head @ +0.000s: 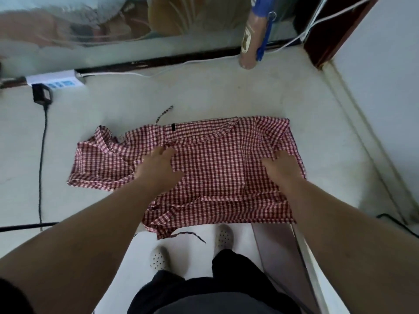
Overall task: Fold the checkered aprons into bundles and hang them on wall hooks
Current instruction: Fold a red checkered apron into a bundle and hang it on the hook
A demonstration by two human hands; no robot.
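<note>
Item: checkered apron (210,168), red and white, one piece. It lies spread and rumpled across the middle of the pale tabletop (204,94), and its near portion hangs over the near edge. One tie strap (164,113) points toward the far edge. A second strap (190,234) dangles below the near edge.

Left hand (158,165): it rests on the cloth left of centre, back of the hand up. Its fingers (166,151) are bent down into the fabric and pinch a gathered crease.

Right hand (281,166): it is on the right part of the cloth. Its fingers (274,156) curl round a raised fold that runs toward the apron's far right corner.

Other contents of the tabletop:
- A white power strip (54,79) at the far left, by the far edge.
- A black plug (42,94) just beside it, with a dark cable (42,155) trailing toward the near edge.
- A tan roll (250,41) with a blue clip (264,35), standing at the far edge right of centre.
- A white cord (292,40) running toward the far right corner.

Below the near edge: two pale perforated shoes (159,258) on a light floor (192,257).
</note>
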